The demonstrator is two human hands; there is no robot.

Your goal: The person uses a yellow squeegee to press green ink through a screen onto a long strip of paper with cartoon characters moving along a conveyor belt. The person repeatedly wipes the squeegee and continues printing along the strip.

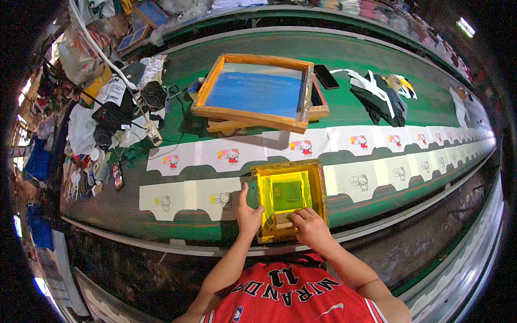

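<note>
A small screen printing frame (321, 188) with yellow mesh lies over the nearer row of white fabric pieces (344, 177) on the green table. My left hand (249, 216) grips its left side, thumb pointing up along the edge. Inside the frame, my right hand (313, 228) is closed on a squeegee (283, 220), whose wooden part shows near the frame's front end. Nearby pieces in this row carry black cartoon cat outlines; those to the left also have yellow patches. In the farther row, fabric pieces (247, 153) bear coloured cat prints.
Behind the frame, a larger wooden screen frame (258, 123) with blue mesh rests on another frame. A dark phone (326, 77) and black and white cloths (383, 99) lie to its right. Bags, cloths, a power strip (154, 133) and another phone (118, 176) crowd the left end.
</note>
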